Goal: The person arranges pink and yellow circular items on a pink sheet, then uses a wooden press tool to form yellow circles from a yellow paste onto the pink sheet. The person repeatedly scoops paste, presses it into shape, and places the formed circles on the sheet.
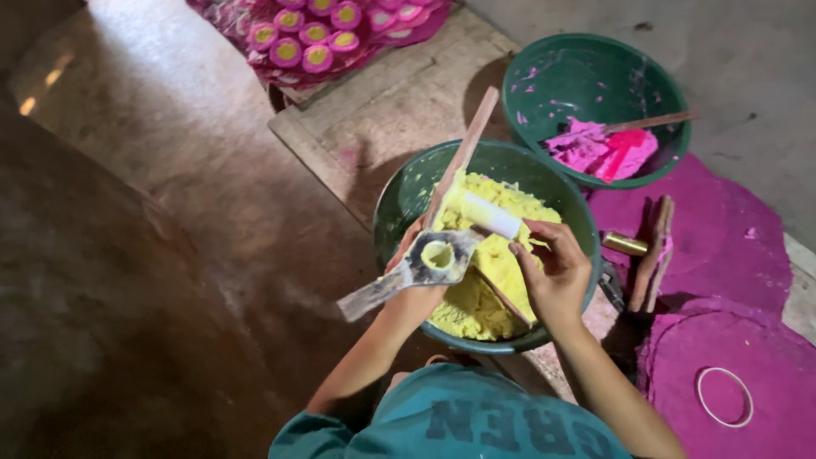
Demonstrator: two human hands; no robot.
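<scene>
My left hand point(410, 287) grips a flat metal mould point(416, 269) with a round hole packed with yellow paste, held over a green bowl point(398, 197) of yellow paste point(489, 280). My right hand point(552, 269) holds a white cylindrical plunger point(490, 214), smeared yellow, tilted just above the mould. A wooden stick point(463, 155) leans in the bowl behind the mould.
A second green bowl point(552, 76) at the back right holds pink paste point(602, 151) and a stick. Pink cloth point(731, 246) with wooden pieces point(653, 253), a brass tube point(625, 245) and a white ring point(724, 397) lies right. Several pink-and-yellow discs point(313, 34) sit at the top.
</scene>
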